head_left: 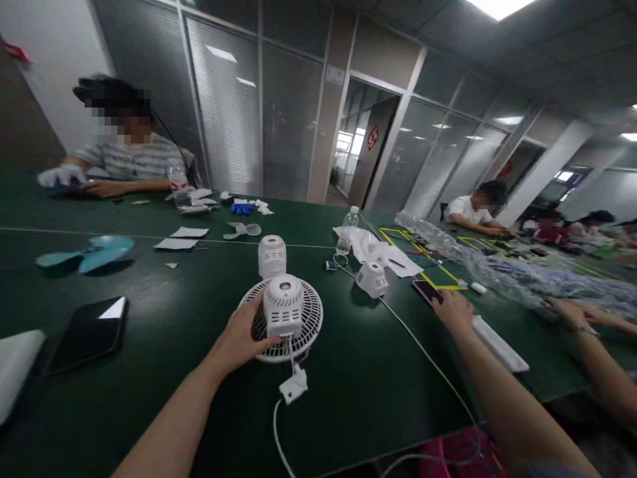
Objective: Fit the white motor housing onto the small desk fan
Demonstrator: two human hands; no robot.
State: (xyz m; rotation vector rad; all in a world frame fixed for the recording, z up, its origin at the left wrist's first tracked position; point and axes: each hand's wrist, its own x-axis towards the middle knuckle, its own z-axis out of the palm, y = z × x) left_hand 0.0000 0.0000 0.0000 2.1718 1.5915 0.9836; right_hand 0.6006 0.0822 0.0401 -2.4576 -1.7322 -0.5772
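A white fan guard (306,332) lies face down on the dark green table (199,385) with a white motor housing (283,305) on its middle. My left hand (243,335) grips the guard's left rim, fingers curled on the grille. A white cable with a switch box (293,386) trails from it toward me. My right hand (452,310) reaches far right, fingertips resting on a phone (426,291) lying flat; whether it grips the phone is not visible.
Two more white motor housings (272,255) (373,279) stand beyond. A black phone (89,332) lies left, blue fan blades (89,252) farther left. A water bottle (346,232), white cloth (383,255) and bubble wrap (497,269) sit right. Another person's forearm (592,362) rests at right. People sit across.
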